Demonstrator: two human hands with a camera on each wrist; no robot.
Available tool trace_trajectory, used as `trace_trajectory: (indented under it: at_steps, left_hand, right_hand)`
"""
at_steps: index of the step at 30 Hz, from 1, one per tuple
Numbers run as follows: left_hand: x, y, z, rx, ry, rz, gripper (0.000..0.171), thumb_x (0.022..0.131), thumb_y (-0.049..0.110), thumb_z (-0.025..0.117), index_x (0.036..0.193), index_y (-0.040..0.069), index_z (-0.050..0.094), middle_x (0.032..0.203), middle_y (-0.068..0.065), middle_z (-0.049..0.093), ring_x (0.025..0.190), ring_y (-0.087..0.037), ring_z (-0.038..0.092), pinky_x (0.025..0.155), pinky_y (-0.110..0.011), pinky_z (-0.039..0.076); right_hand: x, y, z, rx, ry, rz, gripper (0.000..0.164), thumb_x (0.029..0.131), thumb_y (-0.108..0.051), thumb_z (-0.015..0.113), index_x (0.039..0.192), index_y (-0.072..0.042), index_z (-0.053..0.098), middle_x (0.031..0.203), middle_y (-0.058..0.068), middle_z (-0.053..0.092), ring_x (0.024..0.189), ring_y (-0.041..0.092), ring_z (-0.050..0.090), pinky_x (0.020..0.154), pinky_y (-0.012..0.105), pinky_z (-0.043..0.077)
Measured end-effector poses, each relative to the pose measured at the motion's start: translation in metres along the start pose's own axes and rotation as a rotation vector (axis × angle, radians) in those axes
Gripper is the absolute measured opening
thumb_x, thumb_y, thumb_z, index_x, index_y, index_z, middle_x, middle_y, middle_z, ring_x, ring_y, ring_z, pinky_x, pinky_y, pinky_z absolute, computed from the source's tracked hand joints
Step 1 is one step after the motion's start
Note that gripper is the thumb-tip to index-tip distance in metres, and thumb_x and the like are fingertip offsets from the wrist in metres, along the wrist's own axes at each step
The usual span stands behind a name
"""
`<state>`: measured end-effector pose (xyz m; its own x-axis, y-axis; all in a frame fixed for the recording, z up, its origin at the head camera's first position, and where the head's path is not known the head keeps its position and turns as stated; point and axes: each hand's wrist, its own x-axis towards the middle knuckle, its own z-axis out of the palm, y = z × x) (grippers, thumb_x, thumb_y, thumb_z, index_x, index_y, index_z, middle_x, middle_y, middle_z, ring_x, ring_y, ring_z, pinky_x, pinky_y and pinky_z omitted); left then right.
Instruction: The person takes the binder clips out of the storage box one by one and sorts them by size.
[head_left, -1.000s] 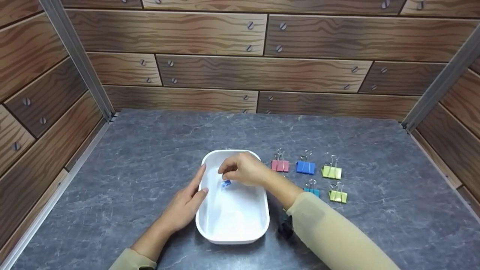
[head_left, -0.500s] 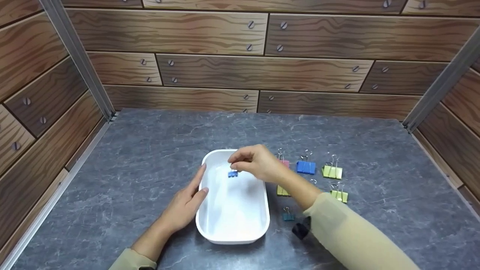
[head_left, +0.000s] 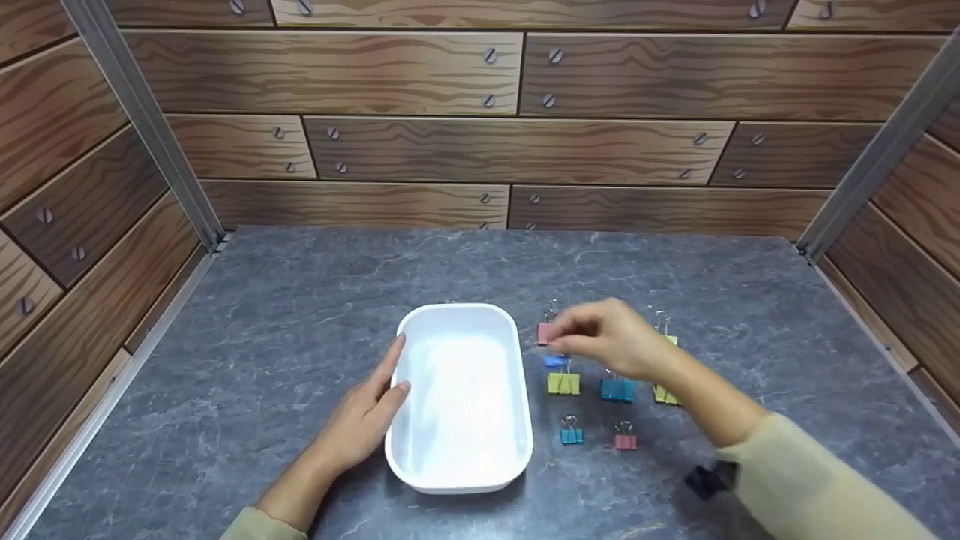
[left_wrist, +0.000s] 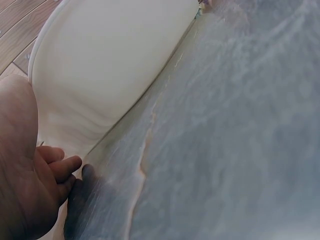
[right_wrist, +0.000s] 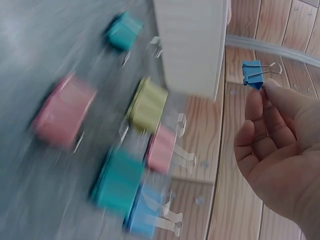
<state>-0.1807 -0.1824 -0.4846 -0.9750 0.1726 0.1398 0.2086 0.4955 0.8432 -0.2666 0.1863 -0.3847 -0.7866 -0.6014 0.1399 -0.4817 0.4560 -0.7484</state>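
My right hand pinches a small blue binder clip between thumb and fingertips, above the table just right of the white tray. In the right wrist view the blue clip hangs at the fingertips with its wire handles showing. My left hand rests against the tray's left side, thumb and index finger laid along the rim. The tray shows a bare white inside. Near the right hand stand a pink binder clip and a yellow-green one. The hand covers part of the back row.
Right of the tray stand a teal clip, another yellow-green clip, a small teal clip and a small pink clip. A larger blue clip shows in the right wrist view. Wood-patterned walls enclose the table.
My right hand has carried the small blue binder clip rightward, from over the tray to above the table beside the clips. The left hand has stayed on the tray's side.
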Motion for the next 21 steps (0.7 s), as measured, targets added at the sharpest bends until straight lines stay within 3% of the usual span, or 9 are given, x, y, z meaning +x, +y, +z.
trace_trajectory:
  at_steps: [4, 9, 21]
  left_hand:
    - [0.000, 0.000, 0.000, -0.014, 0.000, 0.011, 0.063, 0.114, 0.035, 0.048, 0.171, 0.032, 0.022, 0.169, -0.010, 0.034, 0.153, -0.030, 0.037, 0.119, -0.053, 0.036]
    - [0.000, 0.001, 0.000, -0.016, -0.002, -0.002, 0.063, 0.114, 0.034, 0.048, 0.171, 0.033, 0.022, 0.169, -0.009, 0.034, 0.153, -0.029, 0.037, 0.119, -0.052, 0.036]
    - [0.001, 0.001, 0.001, -0.011, -0.002, 0.009, 0.063, 0.114, 0.033, 0.048, 0.171, 0.030, 0.023, 0.170, -0.010, 0.033, 0.153, -0.030, 0.037, 0.120, -0.053, 0.036]
  right_hand:
    - [-0.029, 0.013, -0.016, -0.044, -0.019, 0.048, 0.009, 0.097, -0.018, 0.079, 0.105, -0.014, 0.082, 0.099, 0.001, 0.079, 0.086, 0.018, 0.072, 0.076, 0.029, 0.060]
    - [-0.059, 0.027, -0.026, -0.044, -0.027, 0.074, 0.011, 0.097, -0.017, 0.079, 0.106, -0.010, 0.081, 0.098, -0.002, 0.077, 0.085, 0.013, 0.071, 0.075, 0.027, 0.059]
    - [-0.099, 0.051, -0.042, -0.010, -0.046, 0.123, 0.011, 0.097, -0.013, 0.078, 0.105, -0.006, 0.080, 0.099, 0.004, 0.078, 0.085, 0.009, 0.070, 0.075, 0.026, 0.058]
